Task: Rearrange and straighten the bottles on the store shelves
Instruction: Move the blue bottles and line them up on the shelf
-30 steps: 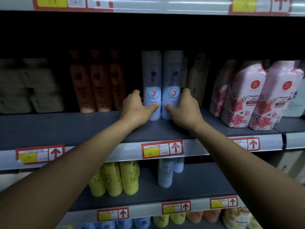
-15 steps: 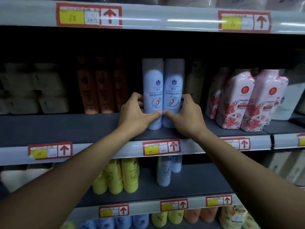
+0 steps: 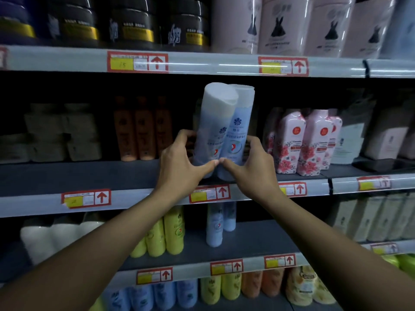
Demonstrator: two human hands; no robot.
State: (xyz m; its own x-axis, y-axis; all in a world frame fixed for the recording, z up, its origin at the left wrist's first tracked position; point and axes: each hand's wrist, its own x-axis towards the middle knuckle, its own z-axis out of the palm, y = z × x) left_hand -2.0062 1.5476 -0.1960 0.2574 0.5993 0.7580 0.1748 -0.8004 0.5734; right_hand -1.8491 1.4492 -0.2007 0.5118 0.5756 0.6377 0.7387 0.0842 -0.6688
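Note:
Two tall light-blue bottles with white caps stand side by side at the front of the middle shelf (image 3: 67, 178). The left blue bottle (image 3: 213, 126) leans forward and to the right against the right blue bottle (image 3: 239, 131). My left hand (image 3: 184, 160) grips the left bottle low down, fingers round its far side and thumb across the front. My right hand (image 3: 249, 162) grips the right bottle the same way. The two thumb tips meet in front of the bottles.
Three orange bottles (image 3: 141, 131) stand to the left, pink floral bottles (image 3: 301, 142) to the right. Dark jars (image 3: 134, 21) and pink bottles sit on the shelf above. Below are yellow bottles (image 3: 166, 234) and two smaller blue bottles (image 3: 215, 225). Price tags line the shelf edges.
Both blue bottles have come forward toward the shelf edge in my hands, and the left one now tilts. My view has risen and moved closer, showing the shelf above.

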